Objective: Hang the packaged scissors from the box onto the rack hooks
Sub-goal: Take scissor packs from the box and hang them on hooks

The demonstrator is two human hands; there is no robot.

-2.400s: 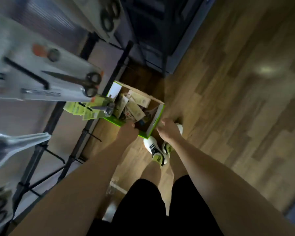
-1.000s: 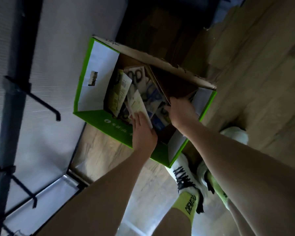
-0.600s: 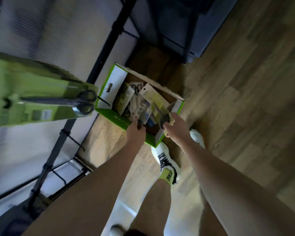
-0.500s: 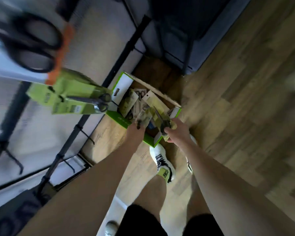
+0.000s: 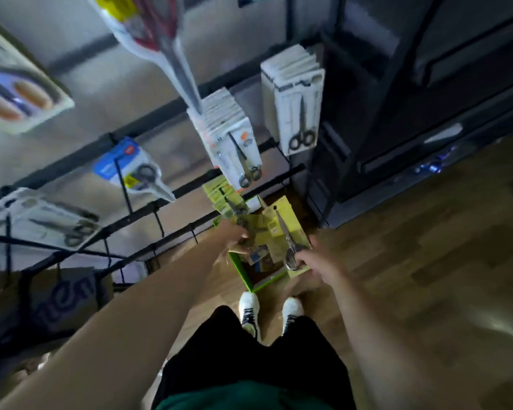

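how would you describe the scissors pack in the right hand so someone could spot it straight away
Start at the green-edged box on the wood floor in front of the white shoes. Just above its right side, the right hand pinches the lower end of a yellow-green card pack with one pair of silver scissors on its face. Unlike the white and blue packs on the rack hooks, it hangs from nothing.

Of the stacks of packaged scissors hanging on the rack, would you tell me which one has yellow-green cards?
The lowest stack, hanging just above the box by the left hand. The two stacks above it have white cards.
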